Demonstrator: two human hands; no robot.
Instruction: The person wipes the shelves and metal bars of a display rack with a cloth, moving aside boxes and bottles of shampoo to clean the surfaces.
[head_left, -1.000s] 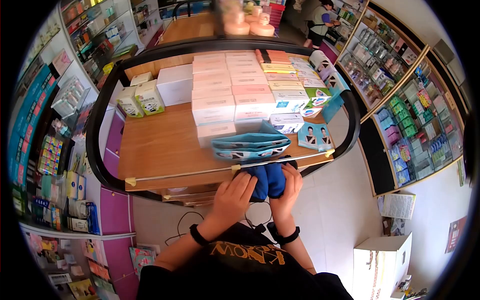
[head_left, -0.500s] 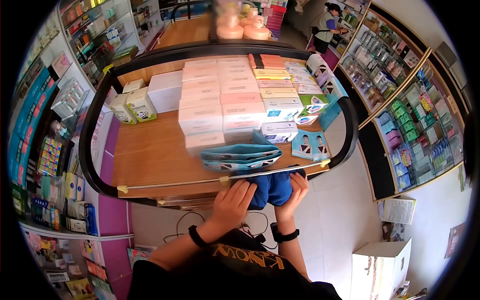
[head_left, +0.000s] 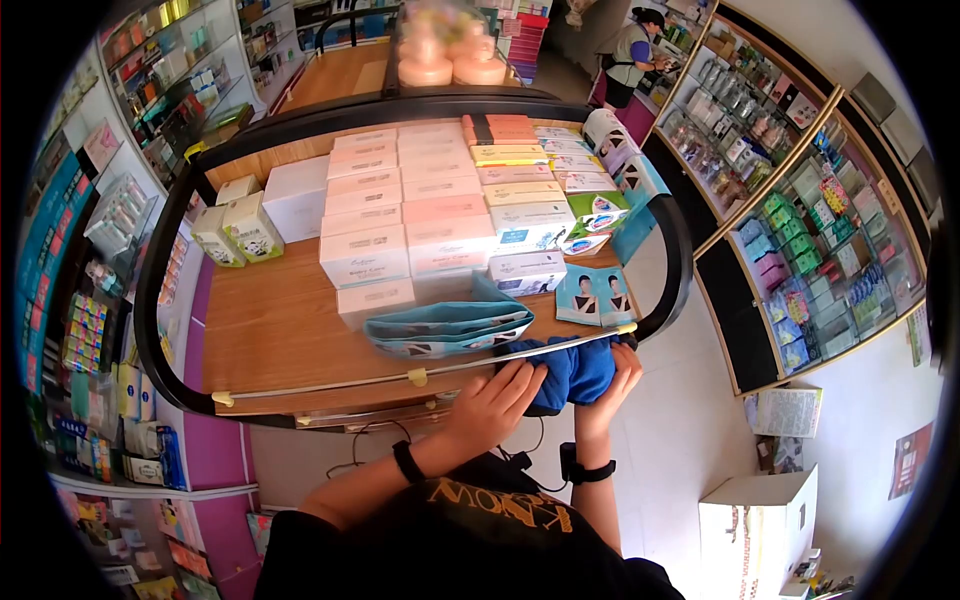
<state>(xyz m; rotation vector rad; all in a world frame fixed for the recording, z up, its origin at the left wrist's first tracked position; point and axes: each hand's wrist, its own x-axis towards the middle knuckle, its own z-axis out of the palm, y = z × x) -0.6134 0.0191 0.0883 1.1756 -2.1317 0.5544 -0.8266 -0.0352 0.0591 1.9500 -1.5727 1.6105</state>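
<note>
A bunched blue cloth (head_left: 572, 374) with black parts is pressed against the front rail (head_left: 480, 362) of the shelf, near its right end. My left hand (head_left: 497, 405) grips the cloth's left side, fingers bent over it. Around its right side my right hand (head_left: 613, 383) is closed, close to the shelf's right corner. Just behind the rail lie blue flat packets (head_left: 450, 328) in a fanned stack, and two blue picture packets (head_left: 594, 296) lie to their right. The underside of the cloth is hidden.
Stacked pale pink boxes (head_left: 362, 252) and smaller cartons (head_left: 530, 228) fill the wooden shelf (head_left: 262, 335), which a black curved frame (head_left: 150, 320) surrounds. A glass display case (head_left: 790, 200) stands at right, a white carton (head_left: 750, 540) below. Another person (head_left: 632, 58) stands far back.
Both hands have moved right along the front rail with the blue cloth, closer to the shelf's right corner. My view has shifted, so the shelf sits further left.
</note>
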